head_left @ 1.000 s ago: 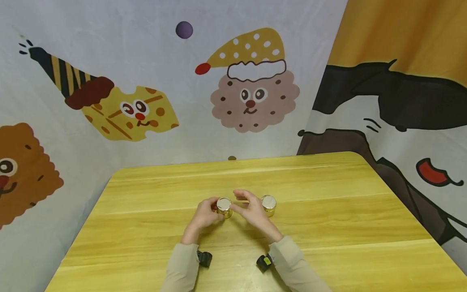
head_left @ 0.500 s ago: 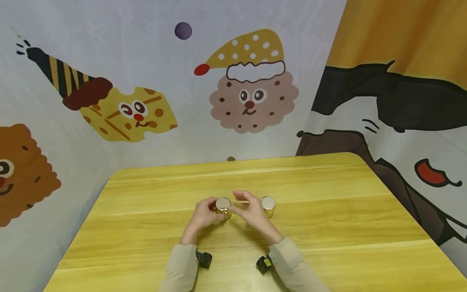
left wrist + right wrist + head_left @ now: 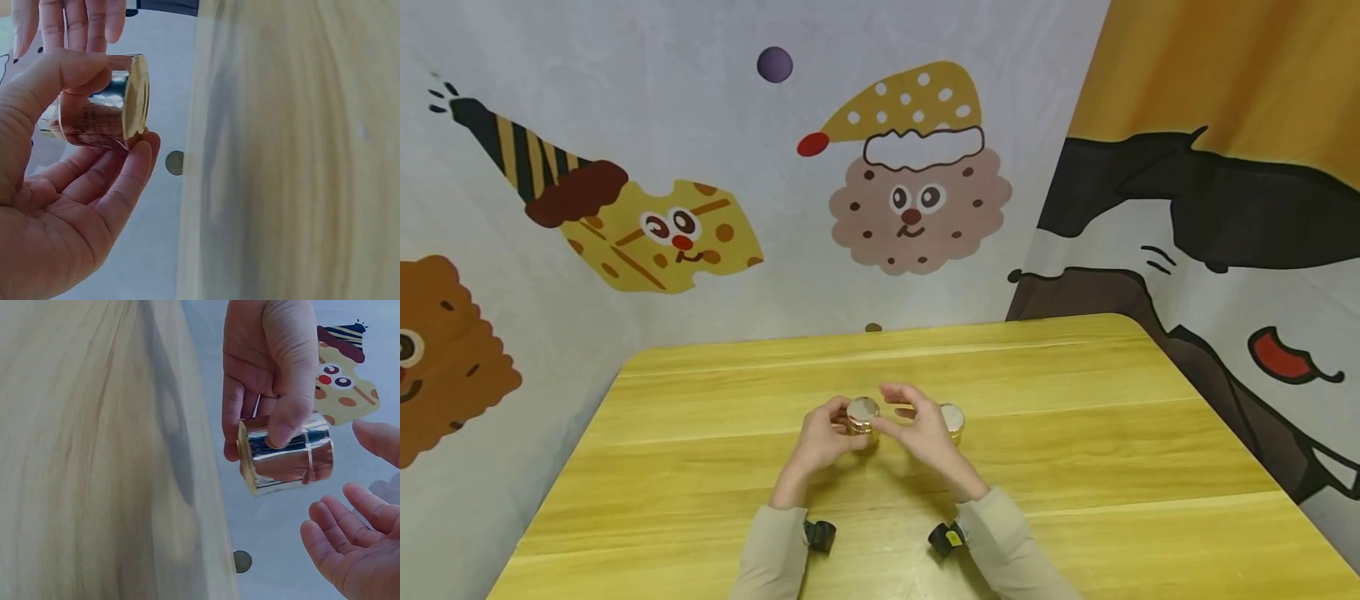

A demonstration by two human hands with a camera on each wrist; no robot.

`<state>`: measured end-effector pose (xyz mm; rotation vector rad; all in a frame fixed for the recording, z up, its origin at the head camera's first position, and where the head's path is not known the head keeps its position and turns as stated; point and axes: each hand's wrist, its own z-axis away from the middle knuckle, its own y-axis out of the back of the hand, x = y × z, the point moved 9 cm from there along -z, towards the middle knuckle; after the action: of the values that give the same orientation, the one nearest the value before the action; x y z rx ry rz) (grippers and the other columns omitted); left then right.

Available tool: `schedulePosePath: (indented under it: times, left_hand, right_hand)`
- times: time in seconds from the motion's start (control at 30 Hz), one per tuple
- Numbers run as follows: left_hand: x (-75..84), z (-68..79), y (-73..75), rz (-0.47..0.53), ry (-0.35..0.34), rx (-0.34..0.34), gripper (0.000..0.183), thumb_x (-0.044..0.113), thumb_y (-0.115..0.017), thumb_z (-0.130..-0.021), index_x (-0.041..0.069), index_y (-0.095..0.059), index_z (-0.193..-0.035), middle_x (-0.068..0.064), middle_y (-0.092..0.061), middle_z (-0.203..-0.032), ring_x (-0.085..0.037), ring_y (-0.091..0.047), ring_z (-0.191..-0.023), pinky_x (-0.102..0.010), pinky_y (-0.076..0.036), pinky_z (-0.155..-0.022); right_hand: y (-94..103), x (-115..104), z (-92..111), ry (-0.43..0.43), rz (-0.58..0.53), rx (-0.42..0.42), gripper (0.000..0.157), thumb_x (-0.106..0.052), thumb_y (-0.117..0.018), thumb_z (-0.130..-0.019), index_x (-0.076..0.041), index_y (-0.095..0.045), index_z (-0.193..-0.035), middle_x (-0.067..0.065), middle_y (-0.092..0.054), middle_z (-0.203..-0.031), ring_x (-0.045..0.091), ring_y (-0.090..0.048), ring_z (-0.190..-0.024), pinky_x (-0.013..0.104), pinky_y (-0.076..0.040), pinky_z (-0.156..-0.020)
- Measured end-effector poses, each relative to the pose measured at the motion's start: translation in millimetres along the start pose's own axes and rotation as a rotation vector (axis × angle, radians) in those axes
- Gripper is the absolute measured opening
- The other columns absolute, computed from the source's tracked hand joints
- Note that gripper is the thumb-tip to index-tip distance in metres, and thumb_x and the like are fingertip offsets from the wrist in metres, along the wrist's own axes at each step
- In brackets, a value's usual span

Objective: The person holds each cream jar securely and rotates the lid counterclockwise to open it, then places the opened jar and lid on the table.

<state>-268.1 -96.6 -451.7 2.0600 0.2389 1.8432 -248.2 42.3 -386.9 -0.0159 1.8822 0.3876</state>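
My left hand (image 3: 822,437) grips a shiny gold jar (image 3: 863,410) with a round lid on top. Thumb on one side and fingers on the other, it holds the jar upright, with the base (image 3: 139,100) clear of the table in the left wrist view. Small dark print shows on the jar's side there. Beside the jar, my right hand (image 3: 925,429) has its fingers spread and holds nothing. A gap separates the right fingertips (image 3: 312,531) from the jar in the right wrist view. Partly hidden behind that hand, a second gold jar (image 3: 953,419) stands on the table.
The wood-grain table (image 3: 1075,467) reaches back to a white cloth backdrop (image 3: 790,275) printed with cartoon biscuits and cheese. A black wrist camera (image 3: 822,536) sits at the left cuff, another camera (image 3: 943,540) at the right cuff.
My left hand has raised the gold jar slightly off the table. The right hand has shifted a little and now covers more of the second jar.
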Motion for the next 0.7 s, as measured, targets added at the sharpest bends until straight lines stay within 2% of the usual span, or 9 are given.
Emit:
schedulePosePath:
  times: [0.3, 0.47, 0.57, 0.7]
  left_hand:
    - [15.1, 1.5, -0.8, 0.078, -0.041, 0.029, 0.042, 0.000, -0.079, -0.069, -0.004, -0.061, -0.108, -0.014, -0.062, -0.097, -0.024, -0.058, -0.090, -0.038, -0.054, -0.082]
    - [39.7, 7.9, 0.7, 0.131, -0.072, 0.039, 0.039, -0.006, -0.076, -0.069, -0.008, -0.061, -0.104, -0.023, -0.061, -0.099, -0.031, -0.058, -0.092, -0.044, -0.053, -0.084]
    - [54.5, 12.1, 1.0, 0.132, -0.078, 0.031, 0.036, -0.007, -0.075, -0.069, -0.008, -0.062, -0.103, -0.023, -0.061, -0.099, -0.031, -0.058, -0.091, -0.044, -0.052, -0.084]
    - [64.7, 14.2, -1.1, 0.123, -0.093, 0.019, 0.035, -0.006, -0.073, -0.070, -0.008, -0.062, -0.103, -0.019, -0.061, -0.097, -0.032, -0.057, -0.092, -0.043, -0.053, -0.083]
  right_hand:
    - [3.7, -8.5, 1.5, 0.025, 0.008, 0.007, 0.045, 0.003, -0.071, -0.078, 0.010, -0.054, -0.119, 0.028, -0.055, -0.119, 0.045, -0.052, -0.108, 0.058, -0.043, -0.090]
    - [9.7, -16.3, 1.9, 0.062, 0.030, 0.033, 0.045, 0.004, -0.072, -0.076, 0.012, -0.055, -0.117, 0.028, -0.057, -0.118, 0.045, -0.053, -0.106, 0.057, -0.045, -0.089]
    - [12.5, -18.8, 1.9, 0.077, 0.032, 0.042, 0.045, 0.006, -0.072, -0.075, 0.014, -0.054, -0.116, 0.029, -0.056, -0.117, 0.045, -0.053, -0.106, 0.057, -0.045, -0.088]
    - [15.4, -6.5, 0.0, 0.078, 0.035, 0.057, 0.048, 0.005, -0.073, -0.075, 0.013, -0.054, -0.117, 0.027, -0.057, -0.117, 0.044, -0.054, -0.106, 0.057, -0.045, -0.089]
